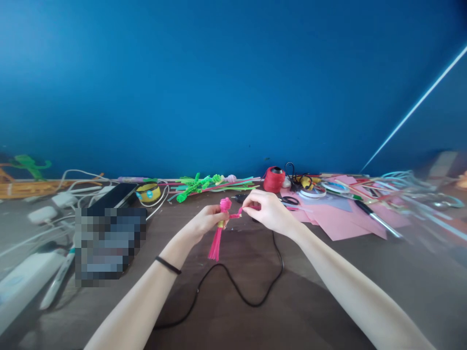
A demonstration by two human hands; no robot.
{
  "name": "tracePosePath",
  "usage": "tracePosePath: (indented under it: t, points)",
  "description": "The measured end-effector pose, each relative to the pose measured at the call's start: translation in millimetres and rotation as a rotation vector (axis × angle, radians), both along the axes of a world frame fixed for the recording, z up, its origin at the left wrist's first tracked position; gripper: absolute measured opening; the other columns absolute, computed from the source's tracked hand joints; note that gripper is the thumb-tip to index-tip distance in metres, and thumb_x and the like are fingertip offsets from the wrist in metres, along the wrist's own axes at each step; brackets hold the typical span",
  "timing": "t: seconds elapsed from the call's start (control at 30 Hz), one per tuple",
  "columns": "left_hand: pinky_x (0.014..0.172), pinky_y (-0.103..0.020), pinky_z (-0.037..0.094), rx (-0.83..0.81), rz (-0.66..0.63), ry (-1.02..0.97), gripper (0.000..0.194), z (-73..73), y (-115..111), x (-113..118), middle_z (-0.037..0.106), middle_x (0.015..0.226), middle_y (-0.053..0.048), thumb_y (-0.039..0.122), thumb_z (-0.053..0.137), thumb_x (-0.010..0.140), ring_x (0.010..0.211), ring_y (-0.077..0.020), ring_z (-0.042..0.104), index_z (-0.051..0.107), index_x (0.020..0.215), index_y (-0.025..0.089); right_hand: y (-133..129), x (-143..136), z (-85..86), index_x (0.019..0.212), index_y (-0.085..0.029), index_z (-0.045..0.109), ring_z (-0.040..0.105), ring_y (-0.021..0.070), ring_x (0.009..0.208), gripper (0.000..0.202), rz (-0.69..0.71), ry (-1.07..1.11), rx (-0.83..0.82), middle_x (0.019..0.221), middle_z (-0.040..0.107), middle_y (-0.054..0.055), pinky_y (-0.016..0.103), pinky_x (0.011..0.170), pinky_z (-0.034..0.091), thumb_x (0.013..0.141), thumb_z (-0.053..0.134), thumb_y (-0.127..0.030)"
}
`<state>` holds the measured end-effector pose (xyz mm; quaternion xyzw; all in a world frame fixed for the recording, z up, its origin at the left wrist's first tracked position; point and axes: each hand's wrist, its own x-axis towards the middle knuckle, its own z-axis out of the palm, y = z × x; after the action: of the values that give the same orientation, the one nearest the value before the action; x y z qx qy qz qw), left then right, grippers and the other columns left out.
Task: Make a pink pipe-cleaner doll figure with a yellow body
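A small pink figure that looks made of pipe cleaners (225,204) is upright between the closed fingers of my left hand (208,219). It has a rounded pink top, a yellowish band at the middle and a fan of pink strands (215,245) hanging below. From its right side sticks out a short pink twisted piece (235,215). My right hand (265,208) pinches the free end of that piece between thumb and fingertips. A black band circles my left wrist. Behind my right hand, black-handled scissors (291,200) are partly hidden.
A black cord (233,287) snakes across the table below my hands. Green pipe cleaners (197,186) and a red thread spool (273,180) lie along the blue wall. Pink paper sheets (337,218) and a pen (379,219) are at right; phones (113,198) and white cables at left.
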<state>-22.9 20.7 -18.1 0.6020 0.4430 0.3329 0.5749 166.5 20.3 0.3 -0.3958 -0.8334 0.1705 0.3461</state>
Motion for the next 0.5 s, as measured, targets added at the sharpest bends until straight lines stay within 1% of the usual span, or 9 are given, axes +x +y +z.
tracePosePath:
  t: [0.1,0.17,0.3,0.37,0.43,0.5]
  points:
    - [0.055,-0.025,0.033,0.015,0.085,-0.025,0.018,-3.4,2,2,0.051,0.052,0.0,0.027,0.056,0.066,0.049,-0.0093,0.043,0.051,0.055,0.014,1,-1,-2.4,0.068,-0.016,0.057,0.051,0.0111,0.063,0.008,-0.037,0.063,0.001,0.07,0.055,0.001,0.023,0.06,0.04,0.074,0.053,-0.015]
    - [0.055,-0.024,0.034,0.017,0.141,-0.025,0.017,-5.3,4,4,0.051,0.051,0.001,0.026,0.056,0.066,0.049,-0.009,0.043,0.051,0.055,0.014,1,-2,-5.1,0.067,-0.016,0.055,0.052,0.0109,0.061,0.007,-0.071,0.1,-0.027,0.068,0.055,0.001,0.023,0.058,0.041,0.074,0.054,-0.017]
    - [0.053,-0.024,0.034,0.01,0.199,-0.018,0.014,-7.2,4,7,0.051,0.049,0.001,0.025,0.056,0.063,0.047,-0.0086,0.043,0.052,0.057,0.013,1,-5,-9.9,0.069,-0.016,0.053,0.053,0.0085,0.048,0.009,-0.097,0.18,-0.148,0.063,0.055,-0.001,0.022,0.049,0.041,0.076,0.053,-0.022]
    - [0.053,-0.024,0.034,0.02,0.215,-0.019,0.013,-7.5,4,9,0.052,0.049,0.002,0.024,0.056,0.062,0.046,-0.0082,0.042,0.052,0.056,0.013,0,-7,-11.9,0.07,-0.016,0.053,0.055,0.0089,0.045,0.01,-0.1,0.239,-0.22,0.062,0.056,-0.001,0.021,0.045,0.041,0.076,0.053,-0.024]
    - [0.052,-0.023,0.034,0.025,0.241,-0.03,0.014,-8.1,3,10,0.051,0.048,0.002,0.025,0.056,0.061,0.045,-0.008,0.042,0.052,0.055,0.013,0,-9,-13.7,0.071,-0.016,0.052,0.059,0.0117,0.049,0.012,-0.094,0.309,-0.302,0.064,0.059,0.001,0.02,0.042,0.043,0.075,0.054,-0.027]
    - [0.051,-0.023,0.034,0.016,0.276,-0.059,0.015,-9.5,4,11,0.051,0.048,0.001,0.027,0.057,0.06,0.045,-0.0081,0.043,0.052,0.056,0.013,-1,-11,-15.3,0.073,-0.016,0.051,0.064,0.0152,0.057,0.015,-0.078,0.385,-0.384,0.07,0.063,0.004,0.021,0.042,0.046,0.075,0.055,-0.03]
